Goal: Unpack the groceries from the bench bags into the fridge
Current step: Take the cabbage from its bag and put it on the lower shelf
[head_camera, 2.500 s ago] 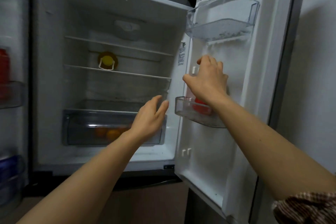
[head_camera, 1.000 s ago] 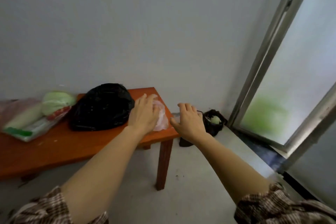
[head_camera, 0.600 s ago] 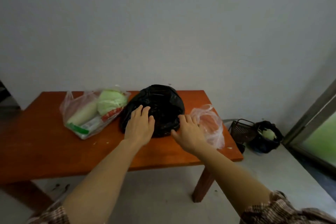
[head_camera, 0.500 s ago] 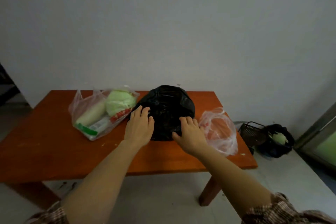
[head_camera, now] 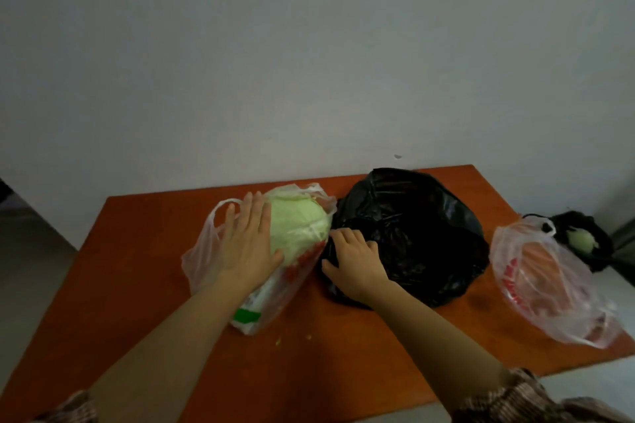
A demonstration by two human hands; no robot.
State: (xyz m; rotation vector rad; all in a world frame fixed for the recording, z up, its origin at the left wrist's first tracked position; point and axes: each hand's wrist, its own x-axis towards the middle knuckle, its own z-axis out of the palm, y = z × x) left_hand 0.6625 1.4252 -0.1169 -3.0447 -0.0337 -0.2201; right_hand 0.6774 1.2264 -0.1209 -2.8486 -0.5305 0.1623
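Fingers (head_camera: 256,213) of the left hand (head_camera: 245,247) lie straight and close together, flat on the clear bag (head_camera: 202,251) and against the side of the cabbage (head_camera: 297,227) inside it. To me that palm looks placed to steady the round head so it does not roll while the bag is dealt with. On the right hand (head_camera: 355,264) the fingers (head_camera: 347,237) are curled down, bunching the crumpled plastic at the near left edge of the black bag (head_camera: 412,233), probably hunting for its mouth. What it holds is hidden.

That single head view also shows both bags sitting side by side, touching, on the red-brown bench (head_camera: 137,285). A packet with a green mark pokes from the clear bag's near end. A third bag (head_camera: 536,285), thin and printed red, sits apart at the bench's right end with something orange inside. The fridge is out of sight, so plenty of unpacking remains.
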